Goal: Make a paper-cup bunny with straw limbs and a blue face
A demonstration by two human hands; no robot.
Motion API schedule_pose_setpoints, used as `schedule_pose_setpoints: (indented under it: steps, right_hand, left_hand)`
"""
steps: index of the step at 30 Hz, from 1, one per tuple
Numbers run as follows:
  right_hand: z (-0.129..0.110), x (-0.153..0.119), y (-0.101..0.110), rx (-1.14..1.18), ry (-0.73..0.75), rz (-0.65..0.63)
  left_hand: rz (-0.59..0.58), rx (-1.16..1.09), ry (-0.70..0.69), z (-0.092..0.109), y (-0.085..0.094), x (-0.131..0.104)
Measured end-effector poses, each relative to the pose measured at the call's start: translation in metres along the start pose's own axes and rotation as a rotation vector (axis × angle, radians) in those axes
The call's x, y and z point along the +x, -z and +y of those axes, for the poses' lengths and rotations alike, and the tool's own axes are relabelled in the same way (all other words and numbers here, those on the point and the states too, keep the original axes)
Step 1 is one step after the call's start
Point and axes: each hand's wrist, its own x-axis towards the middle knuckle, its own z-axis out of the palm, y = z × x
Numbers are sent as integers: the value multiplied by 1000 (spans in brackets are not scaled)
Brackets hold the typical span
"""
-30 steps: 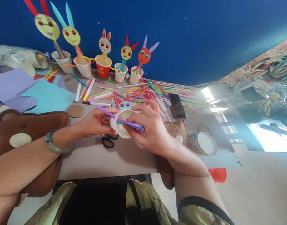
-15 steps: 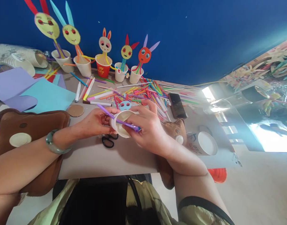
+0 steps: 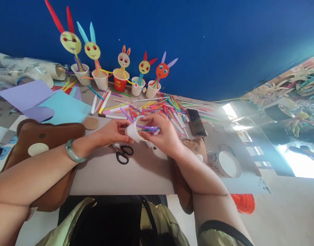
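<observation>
Blue wall [image 3: 198,51] backed the work area, and a grey desk [image 3: 103,179] stood against it, its near edge facing the person. White paper cup [image 3: 132,132] was found between the two hands, apparently raised above the middle of the desk. Its long axis ran crosswise, roughly along the near edge: base to the left hand [image 3: 116,132], mouth to the right hand [image 3: 162,132]. Neither hand was nearer the cup, as both touched it. The left hand pinched the base end, thumb low and fingers behind; the right hand was curled about the rim, thumb beneath and fingers above.

One purple pipe cleaner [image 3: 126,114] crossed the mouth, a free end slanting towards the far left corner of the desk. Its bunched end, showing some blue, lay between the right thumb and fingers; whether these gripped it could not be told.

As to condition, the cup was plain white, tapered and apparently undented; its interior was largely hidden. Black-handled scissors [image 3: 124,153] lay just on the near side of the cup.
</observation>
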Motion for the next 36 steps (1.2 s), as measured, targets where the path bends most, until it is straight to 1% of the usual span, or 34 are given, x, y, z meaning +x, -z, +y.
schedule_pose_setpoints:
  steps: [3, 5, 9, 11, 13, 16, 18, 20, 22, 24, 27, 29, 32, 34, 36]
  right_hand:
    - [3, 3, 4, 56, -27, -18]
    - [4, 4, 6, 31, -8, -5]
    - [3, 6, 9, -73, 90, 102]
    - [3, 6, 10, -88, 125, 145]
    - [3, 6, 10, -65, 130, 198]
    - [6, 5, 6, 47, 87, 269]
    - [8, 5, -1, 151, 35, 224]
    - [11, 4, -9, 244, -31, 126]
    - [13, 4, -18, 323, -101, 60]
    - [16, 5, -24, 399, -154, 34]
    - [20, 6, -30, 470, -177, 28]
    - [23, 7, -31, 481, -179, 26]
    - [27, 8, -33, 490, -184, -8]
    - [29, 8, -35, 498, -181, -39]
    - [29, 8, -36, 498, -176, -56]
  left_hand:
    - [-5, -42, 28, 0, -1, 1]
    - [6, -69, 30, 0, -2, 1]
    - [30, -117, 30, 2, -4, 2]
    - [34, -147, 26, 3, -4, 2]
    - [20, -180, 10, 5, -4, 2]
    - [7, -234, -29, 5, -2, 2]
    - [11, -254, -50, 3, -2, 3]
    - [-7, -257, -67, 0, -3, 4]
    - [-37, -235, -81, -4, -5, 5]
    - [-55, -198, -81, -6, -7, 5]
    - [-64, -161, -108, -3, -7, 3]
    - [1, -163, -184, 1, -5, 2]
    - [179, -194, -271, 6, -2, 3]
    - [235, -228, -263, 9, -1, 4]
    - [239, -270, -223, 10, -1, 4]
